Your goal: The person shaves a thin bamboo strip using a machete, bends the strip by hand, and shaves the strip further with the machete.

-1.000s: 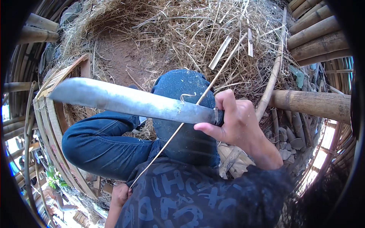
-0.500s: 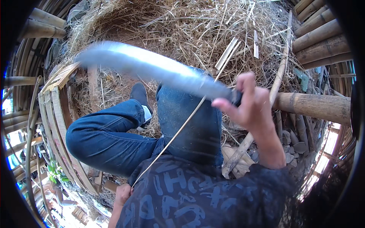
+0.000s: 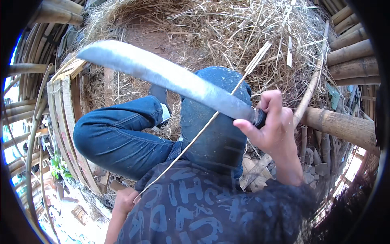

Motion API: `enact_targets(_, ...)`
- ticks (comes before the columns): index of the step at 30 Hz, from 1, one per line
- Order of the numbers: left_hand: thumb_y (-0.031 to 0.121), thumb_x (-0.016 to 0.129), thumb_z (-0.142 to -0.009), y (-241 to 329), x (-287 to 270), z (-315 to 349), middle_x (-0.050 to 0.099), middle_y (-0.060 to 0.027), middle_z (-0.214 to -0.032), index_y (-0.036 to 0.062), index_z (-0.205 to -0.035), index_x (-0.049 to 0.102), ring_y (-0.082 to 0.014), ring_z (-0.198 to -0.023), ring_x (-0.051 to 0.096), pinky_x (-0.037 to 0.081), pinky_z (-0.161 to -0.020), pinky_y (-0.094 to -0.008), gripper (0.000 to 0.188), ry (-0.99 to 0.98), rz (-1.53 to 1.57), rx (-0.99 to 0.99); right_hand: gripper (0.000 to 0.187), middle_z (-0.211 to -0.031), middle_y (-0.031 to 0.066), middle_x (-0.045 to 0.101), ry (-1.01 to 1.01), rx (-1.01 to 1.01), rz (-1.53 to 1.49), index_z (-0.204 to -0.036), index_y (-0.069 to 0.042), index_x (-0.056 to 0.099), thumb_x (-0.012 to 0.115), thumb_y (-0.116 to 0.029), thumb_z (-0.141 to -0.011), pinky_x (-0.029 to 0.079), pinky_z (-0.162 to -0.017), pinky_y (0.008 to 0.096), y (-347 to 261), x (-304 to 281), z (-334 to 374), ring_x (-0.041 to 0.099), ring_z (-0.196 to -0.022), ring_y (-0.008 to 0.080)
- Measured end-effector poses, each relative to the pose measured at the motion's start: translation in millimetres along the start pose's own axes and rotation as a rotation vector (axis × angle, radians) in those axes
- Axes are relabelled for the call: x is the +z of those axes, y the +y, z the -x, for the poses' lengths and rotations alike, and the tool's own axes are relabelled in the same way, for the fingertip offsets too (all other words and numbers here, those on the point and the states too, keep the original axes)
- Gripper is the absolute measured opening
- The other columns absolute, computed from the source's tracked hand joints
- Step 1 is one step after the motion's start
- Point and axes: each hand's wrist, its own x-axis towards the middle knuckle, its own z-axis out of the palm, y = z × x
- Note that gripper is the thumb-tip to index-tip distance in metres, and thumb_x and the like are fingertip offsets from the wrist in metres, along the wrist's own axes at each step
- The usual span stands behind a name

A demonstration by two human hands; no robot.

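My right hand (image 3: 277, 122) is closed round the dark handle of a machete (image 3: 162, 75). Its broad, curved steel blade reaches out to the left, above my bent knee. Under the blade, a long thin bamboo strip (image 3: 185, 151) slants across my thigh, partly covered by the blade where they cross; whether they touch I cannot tell. Low on the left, beside my shirt, my left hand (image 3: 126, 200) grips the strip's near end. At its far end, over the straw, the strip looks wider and split.
A slatted wooden crate (image 3: 61, 118) stands left of my legs. Dry straw (image 3: 227, 32) covers much of the ground ahead. To the right, a thick bamboo pole (image 3: 341, 125) juts in near my right hand, with stones (image 3: 310, 162) below it. Bamboo walls surround the spot.
The blade was smeared by motion and now shows sharply, its tilt slightly steeper. My left hand has shifted a little up and left with the strip. The whole view has swung slightly.
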Motion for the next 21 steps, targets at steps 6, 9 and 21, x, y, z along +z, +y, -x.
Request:
enact_targets(6,0.026,0.066,-0.075,31.4,-44.7,-63.4,0.059,-0.0093,-0.071,0.0050,-0.084,0.060,-0.0280,-0.063,0.060,0.048,-0.057,-0.0371,0.024,-0.044,0.064,0.011,0.060,-0.056,0.0062,0.044,-0.044,-0.033,0.024,-0.089,-0.003,0.043,0.071,-0.054,-0.074,0.043,-0.041,0.0340,-2.6,7.0,1.3,0.055,-0.042,0.0254)
enact_targets(9,0.015,0.069,-0.074,51.3,-53.0,-88.5,0.063,-0.0117,-0.080,0.0009,-0.094,0.062,-0.0267,-0.071,0.064,0.052,-0.066,-0.0342,0.025,-0.161,0.268,-0.055,0.060,-0.054,0.0059,0.044,-0.045,-0.039,0.044,-0.089,-0.003,0.043,0.071,-0.054,-0.075,0.044,-0.042,0.0345,-6.1,6.1,-0.3,0.055,-0.043,0.0266)
enact_targets(21,0.011,0.065,-0.084,94.2,-74.1,-140.1,0.065,-0.0115,-0.076,-0.0018,-0.089,0.065,-0.0206,-0.066,0.064,0.050,-0.058,-0.0290,0.014,-0.276,0.536,-0.098,0.060,-0.055,0.0053,0.042,-0.039,0.011,0.033,-0.088,-0.004,0.042,0.070,-0.056,-0.075,0.042,-0.041,0.0346,-11.3,10.1,-2.1,0.053,-0.041,0.0239)
